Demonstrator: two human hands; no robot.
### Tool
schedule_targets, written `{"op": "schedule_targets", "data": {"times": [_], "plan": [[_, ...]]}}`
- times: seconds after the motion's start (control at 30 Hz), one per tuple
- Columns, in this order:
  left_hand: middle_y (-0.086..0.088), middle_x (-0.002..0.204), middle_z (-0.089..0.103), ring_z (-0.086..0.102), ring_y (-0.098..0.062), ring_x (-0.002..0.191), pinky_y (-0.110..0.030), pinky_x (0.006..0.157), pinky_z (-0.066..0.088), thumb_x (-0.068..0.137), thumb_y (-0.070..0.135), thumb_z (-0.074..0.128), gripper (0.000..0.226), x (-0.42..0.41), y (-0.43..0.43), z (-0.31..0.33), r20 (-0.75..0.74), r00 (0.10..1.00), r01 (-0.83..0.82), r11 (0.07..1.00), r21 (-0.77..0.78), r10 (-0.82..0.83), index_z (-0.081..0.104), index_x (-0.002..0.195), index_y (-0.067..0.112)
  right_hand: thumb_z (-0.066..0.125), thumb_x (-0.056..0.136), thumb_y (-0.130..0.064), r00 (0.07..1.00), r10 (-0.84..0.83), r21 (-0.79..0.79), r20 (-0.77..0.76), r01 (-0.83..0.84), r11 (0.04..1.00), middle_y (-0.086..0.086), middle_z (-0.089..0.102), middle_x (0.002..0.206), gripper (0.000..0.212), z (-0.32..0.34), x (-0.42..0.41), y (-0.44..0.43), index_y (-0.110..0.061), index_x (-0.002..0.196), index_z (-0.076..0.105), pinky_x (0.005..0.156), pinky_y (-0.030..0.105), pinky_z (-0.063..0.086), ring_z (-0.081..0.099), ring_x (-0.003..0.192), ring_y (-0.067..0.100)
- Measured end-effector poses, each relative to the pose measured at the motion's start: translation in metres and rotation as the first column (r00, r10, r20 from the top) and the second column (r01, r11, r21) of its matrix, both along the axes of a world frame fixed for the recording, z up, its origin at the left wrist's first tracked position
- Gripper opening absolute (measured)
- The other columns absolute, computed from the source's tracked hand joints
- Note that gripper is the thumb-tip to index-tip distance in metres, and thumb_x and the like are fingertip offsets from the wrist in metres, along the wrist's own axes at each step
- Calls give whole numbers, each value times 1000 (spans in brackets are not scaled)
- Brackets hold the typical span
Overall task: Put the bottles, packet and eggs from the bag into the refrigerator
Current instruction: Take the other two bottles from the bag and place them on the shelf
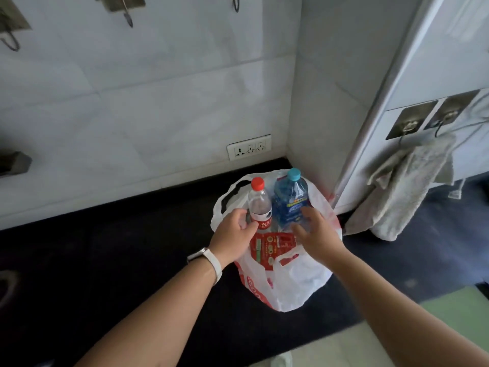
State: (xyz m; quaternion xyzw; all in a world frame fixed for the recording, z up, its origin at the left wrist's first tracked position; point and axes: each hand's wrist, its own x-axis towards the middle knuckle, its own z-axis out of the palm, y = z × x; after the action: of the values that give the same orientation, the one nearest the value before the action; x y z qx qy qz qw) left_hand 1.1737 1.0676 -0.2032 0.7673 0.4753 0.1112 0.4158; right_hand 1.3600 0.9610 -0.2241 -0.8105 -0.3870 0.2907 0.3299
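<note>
A white plastic bag [299, 282] with red print stands on the black counter [105, 260] near the corner. A clear bottle with a red cap [260, 201] and a blue bottle with a teal cap [290, 198] stand upright in it. A red packet [270, 246] lies in the bag in front of them. No eggs are visible. My left hand [232, 234] curls around the lower part of the red-capped bottle. Over the bag at the base of the blue bottle, my right hand [317, 231] has its fingers spread. The white refrigerator [423, 62] stands closed at the right.
A tiled wall with a power socket [249, 150] rises behind the counter, with hooks higher up. A grey cloth [407, 186] hangs from hooks on the refrigerator's side. The counter's front edge runs along the lower right, with pale floor below.
</note>
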Motion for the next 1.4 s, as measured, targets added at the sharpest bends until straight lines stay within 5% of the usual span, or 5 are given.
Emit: {"op": "schedule_targets", "data": {"times": [0.1,0.23,0.67,0.9,1.4], "plan": [[4,137,54,52,-9,115,-23,84,38,97,41,55,49,8,9,-11,-44,998,-32,998,45,34,46,140,20,64,90,-34,999,-34,15,-5,34,999,-1,57,126,51,-15,10,15,-24,136,43,76,32,60,61,92,9],[11,112,52,48,-2,98,-11,67,34,95,38,61,39,21,21,-24,0,1000,-25,996,86,25,53,127,17,70,85,-36,995,-102,39,-3,102,994,-3,53,128,66,-34,19,31,-22,140,37,86,32,56,59,103,13],[16,114,59,61,-3,102,-29,83,55,77,51,76,53,44,51,-69,79,996,-37,996,86,30,48,119,36,83,68,-43,976,-219,136,16,215,967,-3,37,145,103,-76,25,64,-30,145,15,102,38,45,40,130,19],[22,107,58,59,3,97,-18,77,47,79,43,78,52,60,49,-68,146,985,-95,995,24,91,47,120,39,86,65,-41,948,-313,194,-56,318,928,1,38,144,110,-80,15,79,-24,147,14,109,41,39,39,134,22],[15,109,66,64,1,99,-34,88,57,77,39,81,51,38,35,-48,235,969,-83,997,-8,82,55,120,33,84,63,-38,962,-244,247,-121,268,931,-7,54,123,91,-68,16,66,-27,136,31,87,33,56,58,109,12]]}}
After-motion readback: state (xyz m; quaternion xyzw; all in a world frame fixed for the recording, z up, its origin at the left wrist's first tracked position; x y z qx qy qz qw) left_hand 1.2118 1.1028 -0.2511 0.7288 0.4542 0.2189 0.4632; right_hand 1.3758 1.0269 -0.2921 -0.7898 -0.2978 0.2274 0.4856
